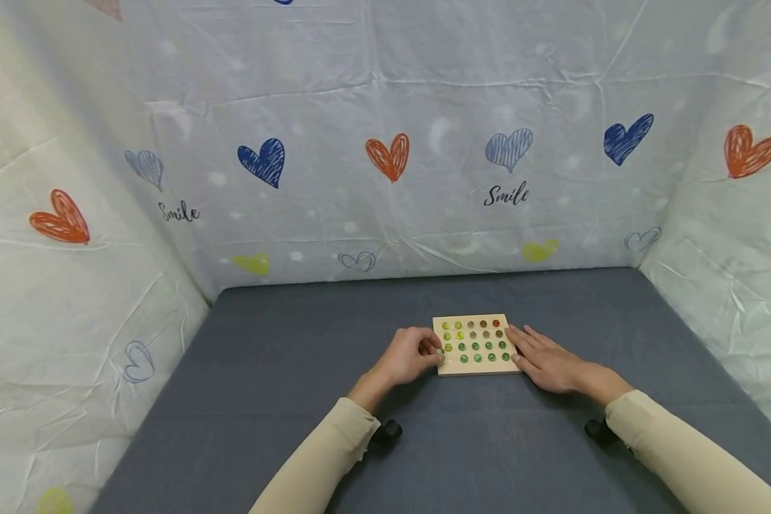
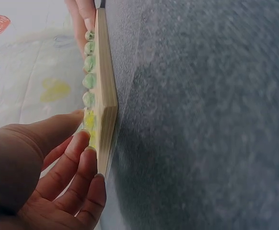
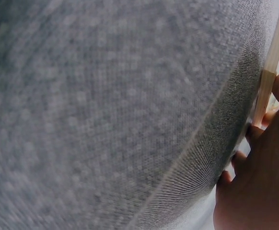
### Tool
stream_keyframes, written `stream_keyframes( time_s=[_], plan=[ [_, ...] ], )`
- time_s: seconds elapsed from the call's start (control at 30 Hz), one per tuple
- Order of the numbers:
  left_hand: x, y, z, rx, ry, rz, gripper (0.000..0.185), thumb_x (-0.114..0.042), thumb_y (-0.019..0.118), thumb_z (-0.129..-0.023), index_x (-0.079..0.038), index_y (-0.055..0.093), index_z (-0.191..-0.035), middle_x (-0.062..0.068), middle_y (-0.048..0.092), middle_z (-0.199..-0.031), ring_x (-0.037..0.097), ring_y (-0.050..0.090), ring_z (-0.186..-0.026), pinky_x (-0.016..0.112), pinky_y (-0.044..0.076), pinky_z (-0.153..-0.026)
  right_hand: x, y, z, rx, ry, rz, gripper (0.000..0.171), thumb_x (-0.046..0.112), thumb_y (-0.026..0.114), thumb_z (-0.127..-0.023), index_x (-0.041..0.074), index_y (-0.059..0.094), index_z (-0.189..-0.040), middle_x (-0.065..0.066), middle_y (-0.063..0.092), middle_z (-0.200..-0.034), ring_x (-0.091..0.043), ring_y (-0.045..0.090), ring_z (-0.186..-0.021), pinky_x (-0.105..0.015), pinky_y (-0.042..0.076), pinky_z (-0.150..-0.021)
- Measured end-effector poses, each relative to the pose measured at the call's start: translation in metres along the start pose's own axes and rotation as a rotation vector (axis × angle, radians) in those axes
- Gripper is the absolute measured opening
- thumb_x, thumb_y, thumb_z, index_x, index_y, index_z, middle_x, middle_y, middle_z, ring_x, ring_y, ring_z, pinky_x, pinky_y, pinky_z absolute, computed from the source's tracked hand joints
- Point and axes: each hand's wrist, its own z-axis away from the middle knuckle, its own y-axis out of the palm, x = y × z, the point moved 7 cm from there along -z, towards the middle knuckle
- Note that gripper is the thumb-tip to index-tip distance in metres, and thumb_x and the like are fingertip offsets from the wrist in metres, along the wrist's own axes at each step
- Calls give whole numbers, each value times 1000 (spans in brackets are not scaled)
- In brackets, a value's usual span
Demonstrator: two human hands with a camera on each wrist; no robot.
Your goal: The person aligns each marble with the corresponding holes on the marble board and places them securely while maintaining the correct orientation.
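Note:
A pale wooden board (image 1: 482, 369) lies on the table with rows of glass marbles set in it, green ones (image 1: 477, 358) at the front, yellow ones (image 1: 459, 325) at the back left, and brown ones plus a red one (image 1: 496, 323) at the back right. At its front left corner my left hand (image 1: 412, 355) pinches a small green marble (image 1: 441, 351) between thumb and fingertips, partly hidden by the fingers. My right hand (image 1: 549, 363) rests along the board's right edge, fingers straight and thumb at the front right corner.
Dark grey cloth (image 1: 283, 357) covers the table all around the board. White curtains (image 1: 334, 207) printed with hearts stand behind and at both sides. A black device (image 1: 387, 432) sits under the left wrist, another (image 1: 600, 431) under the right.

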Motion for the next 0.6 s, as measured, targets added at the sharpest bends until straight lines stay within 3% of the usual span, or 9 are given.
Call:
stream_keyframes(
  time_s=[0.23, 0.6],
  plan=[
    [-4, 6, 1, 15, 11, 8, 10, -10, 77, -92, -6, 74, -100, 0, 68, -85, 10, 60, -73, 28, 51, -69, 6, -2, 4, 0, -21, 1, 64, 41, 31, -113, 3, 20, -162, -22, 19, -168, -48, 13, -153, -61, 15, -120],
    [-7, 15, -1, 40, 21, 4, 11, -11, 76, -94, -6, 74, -103, 0, 69, -85, 8, 60, -72, 26, 51, -68, 16, -11, 5, 20, 7, -4, 59, 31, 37, -113, -1, 22, -161, -23, 19, -167, -49, 14, -152, -61, 15, -121]
  ],
)
